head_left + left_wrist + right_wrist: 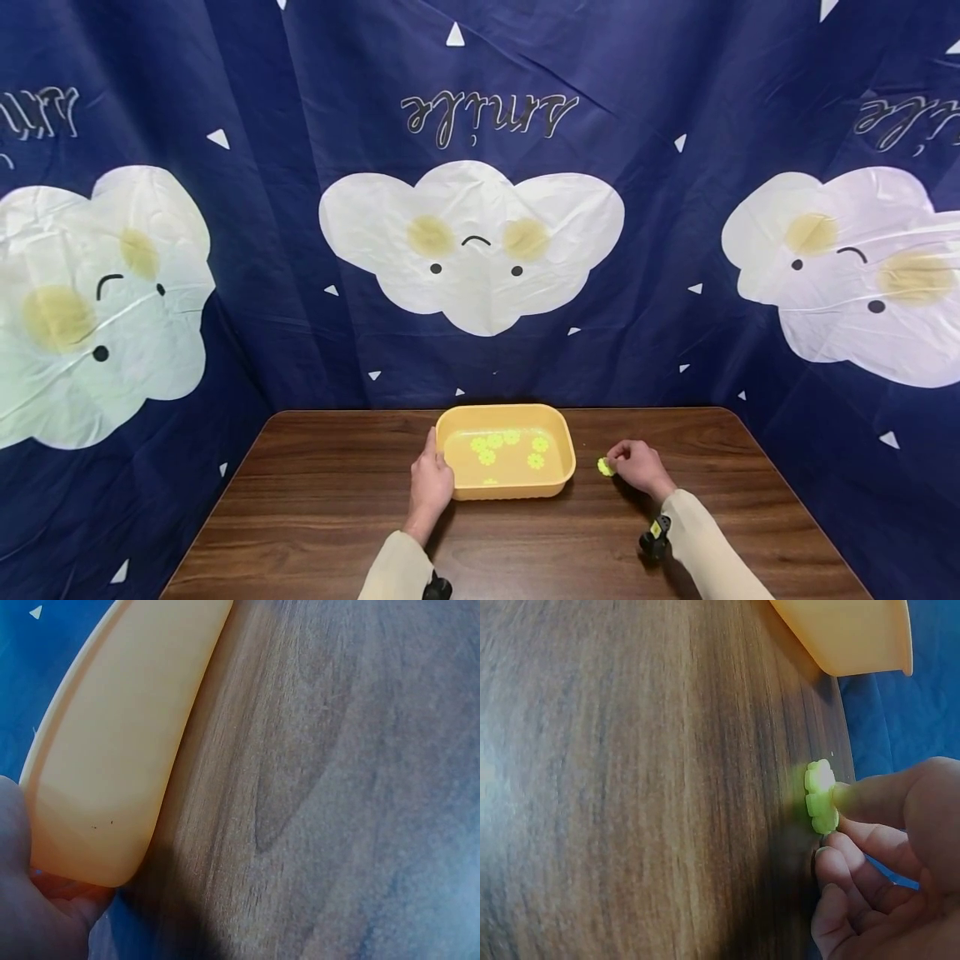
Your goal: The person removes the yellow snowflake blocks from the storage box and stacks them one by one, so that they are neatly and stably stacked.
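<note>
A yellow plastic basin point(506, 492) stands on the table, with several yellow-green flower-shaped pieces point(536, 460) lying spread over its floor. At its left end my left hand point(432, 482) grips the wall; in the left wrist view the thumb point(13, 832) lies against the outside near the rim. To the right of the basin, my right hand point(638, 466) pinches another flower-shaped piece point(821, 796) between thumb and fingers. That piece is turned edge-on in the right wrist view, close to the tabletop; whether it touches the wood I cannot tell.
The brown wood-grain table point(315, 500) reaches back to a dark blue curtain point(285, 350) printed with clouds, which also hangs along both sides. The basin's far rim stands near the table's back edge. A small dark device is strapped to each wrist.
</note>
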### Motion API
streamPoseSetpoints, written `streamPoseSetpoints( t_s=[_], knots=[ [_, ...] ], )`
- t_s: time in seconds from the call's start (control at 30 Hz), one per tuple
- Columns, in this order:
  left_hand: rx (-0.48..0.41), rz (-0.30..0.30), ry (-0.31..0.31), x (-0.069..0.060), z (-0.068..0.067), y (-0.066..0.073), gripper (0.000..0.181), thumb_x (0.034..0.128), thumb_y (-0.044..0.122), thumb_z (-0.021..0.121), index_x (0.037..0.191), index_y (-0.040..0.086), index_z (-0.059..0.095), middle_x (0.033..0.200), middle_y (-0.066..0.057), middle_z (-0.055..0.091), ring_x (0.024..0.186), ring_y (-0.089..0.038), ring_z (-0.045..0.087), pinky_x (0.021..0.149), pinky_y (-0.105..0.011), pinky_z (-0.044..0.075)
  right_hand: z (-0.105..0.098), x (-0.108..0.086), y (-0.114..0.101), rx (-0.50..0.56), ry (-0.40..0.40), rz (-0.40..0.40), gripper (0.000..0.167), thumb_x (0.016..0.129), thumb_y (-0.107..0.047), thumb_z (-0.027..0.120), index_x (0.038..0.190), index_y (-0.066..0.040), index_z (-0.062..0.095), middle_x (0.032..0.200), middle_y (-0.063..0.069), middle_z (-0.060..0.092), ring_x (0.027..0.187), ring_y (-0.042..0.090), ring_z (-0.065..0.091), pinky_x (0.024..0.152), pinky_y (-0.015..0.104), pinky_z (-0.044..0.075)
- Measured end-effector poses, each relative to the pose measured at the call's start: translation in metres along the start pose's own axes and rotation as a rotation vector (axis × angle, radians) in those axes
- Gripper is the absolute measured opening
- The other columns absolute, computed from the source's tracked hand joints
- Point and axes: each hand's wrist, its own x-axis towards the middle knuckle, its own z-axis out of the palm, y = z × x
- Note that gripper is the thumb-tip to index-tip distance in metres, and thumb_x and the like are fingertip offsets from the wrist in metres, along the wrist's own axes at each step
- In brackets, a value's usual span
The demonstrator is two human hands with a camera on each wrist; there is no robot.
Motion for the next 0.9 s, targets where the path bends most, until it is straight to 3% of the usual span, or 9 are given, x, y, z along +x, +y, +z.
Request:
streamPoseSetpoints(
  t_s=[0.67, 0.9],
  knots=[
    [-0.003, -0.008, -0.009, -0.001, 0.000, 0.002, 0.052, 0.0988, -0.002, 0.047, 0.151, -0.005, 0.042, 0.136, -0.034, 0.058, 0.123, -0.046, 0.060, 0.104, -0.057, 0.048, 0.000, 0.007, 0.001, 0.026, 0.011, 0.014, 0.012, 0.090, -0.017, 0.070, 0.088, -0.005, 0.071, 0.089, 0.006, 0.072, 0.080, 0.019, 0.059, 0.069, 0.029, 0.045],
    [0.003, -0.001, 0.003, -0.001, -0.001, 0.002, 0.052, 0.0983, -0.002, 0.048, 0.150, -0.005, 0.043, 0.134, -0.034, 0.059, 0.121, -0.047, 0.061, 0.103, -0.058, 0.049, -0.005, 0.017, -0.026, 0.015, 0.057, -0.057, 0.015, 0.090, -0.021, 0.071, 0.090, -0.007, 0.072, 0.085, 0.003, 0.069, 0.076, 0.017, 0.059, 0.067, 0.029, 0.046]
  ],
)
